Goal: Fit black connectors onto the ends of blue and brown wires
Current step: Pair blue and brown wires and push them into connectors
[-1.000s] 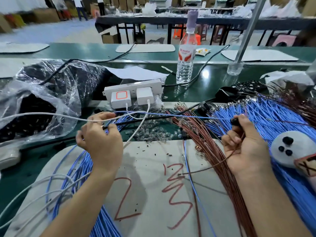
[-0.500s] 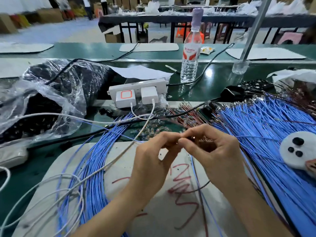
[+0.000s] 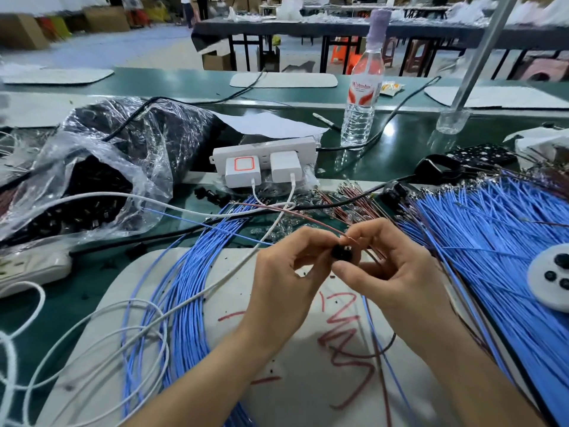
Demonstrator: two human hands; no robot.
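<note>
Centrally, above the near bench (image 3: 77, 298), the left hand (image 3: 286, 272) clamps its fingers on the black connector (image 3: 341, 252) while the right hand (image 3: 392, 272) pinches the brown wire (image 3: 320, 221) at its mouth, likely to line up the terminal.

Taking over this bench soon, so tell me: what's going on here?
A person is fitting wires over a white mat. The left hand holds a black connector, while the right hand pinches a brown wire at it. A blue wire trails off leftward. Loose blue wires lie heaped on both sides.
</note>
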